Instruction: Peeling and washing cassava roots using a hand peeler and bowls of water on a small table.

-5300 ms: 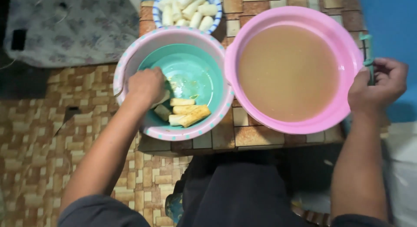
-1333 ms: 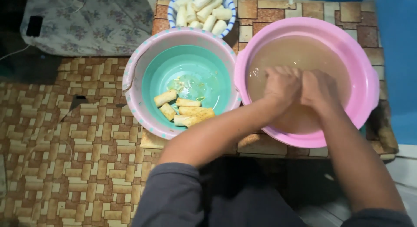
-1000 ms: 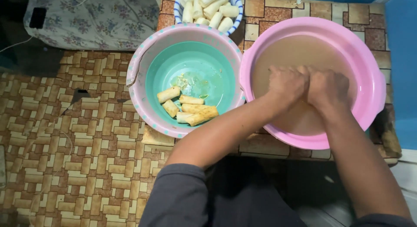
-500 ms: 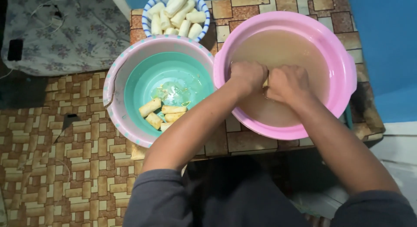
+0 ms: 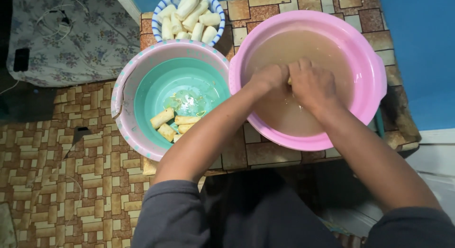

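Hands together in cloudy brown water, knuckles up: left hand [image 5: 269, 78] and right hand [image 5: 312, 84] curled closed against each other around a small pale piece [image 5: 289, 80], barely showing between the fingers — too little visible to name. Held low in a wide, round pink plastic basin [image 5: 365, 49], smooth and glossy, murky liquid hiding its bottom.

Just to the left, touching the pink rim: a second round basin [image 5: 124, 87], pale pink outside with small dots, teal and wet inside. Short golden-brown cylinder pieces [image 5: 171, 124] lying at its bottom, close together, partly covered by the left forearm crossing over the edge.

Behind it, at the far corner — a blue-and-white patterned bowl [image 5: 157, 12] piled with paler, smooth, stubby sticks [image 5: 188, 13].

All three set on a low table [image 5: 246, 148] faced in brown and tan tile pattern. Same pattern on the floor [image 5: 57, 172] to the left; flowered grey cloth [image 5: 80, 39] beyond, with a dark phone [image 5: 21, 59] and white cable [image 5: 59, 25] on it. Blue wall [image 5: 422, 44] on the right.
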